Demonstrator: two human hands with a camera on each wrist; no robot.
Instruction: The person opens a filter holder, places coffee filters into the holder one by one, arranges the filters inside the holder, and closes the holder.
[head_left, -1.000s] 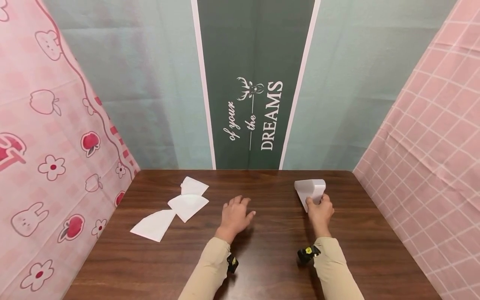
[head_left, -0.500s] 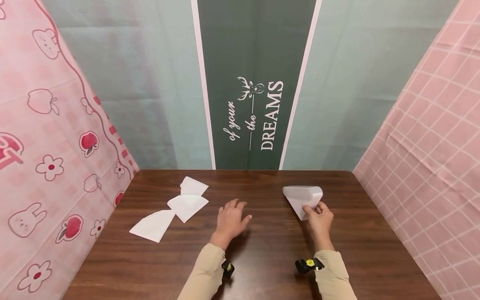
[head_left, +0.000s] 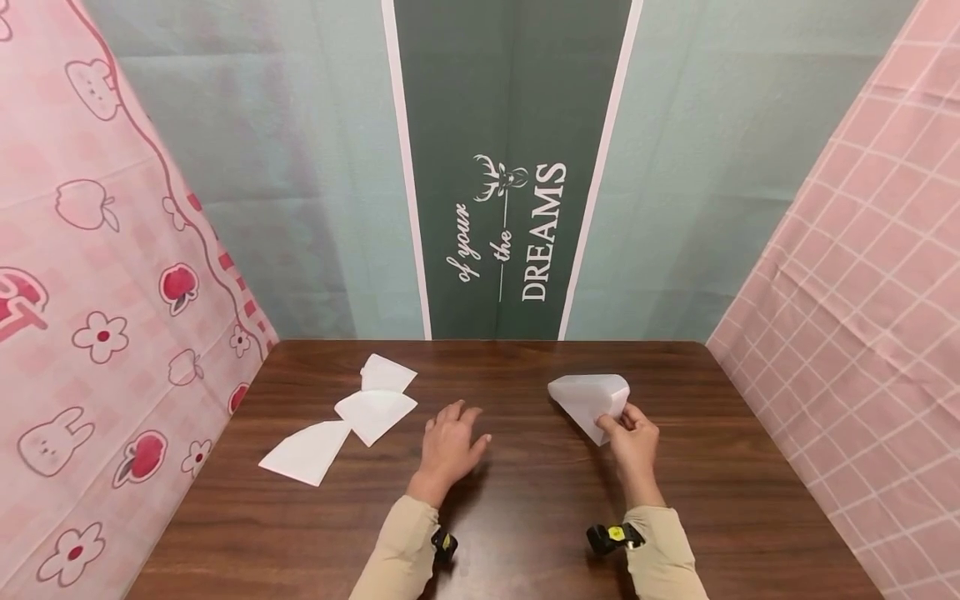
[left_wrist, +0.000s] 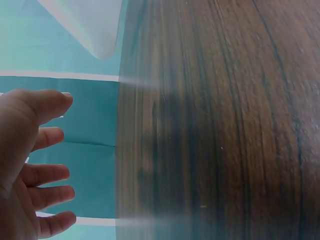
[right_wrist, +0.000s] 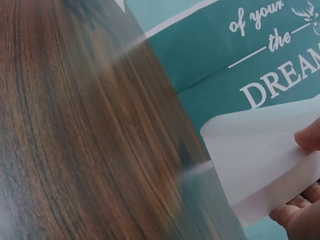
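White wedge-shaped piece [head_left: 581, 398], one, thin and seemingly folded: over the right side of the table [head_left: 525, 521], broad edge uppermost, narrow end downward; whether that end touches the wood cannot be told. Right hand [head_left: 636, 442], one: narrow pinch on the wedge, thumb on one face, fingers behind. Step in hand, as judged: handling of this single item by the right hand alone. Next move, as judged: calls for a light, steady pinch, since the thin walls look easily creased. Left hand [head_left: 447, 447], one: fingers spread, holding nothing, between the wedge and the loose stock. Loose white pieces, three, lying at left: far piece [head_left: 386, 372]; middle piece [head_left: 377, 413], seemingly overlapping it; near piece [head_left: 307, 451], its corner close to or touching the middle one. Backing: green curtain [head_left: 517, 108], white lettering; pink cloths at both sides.
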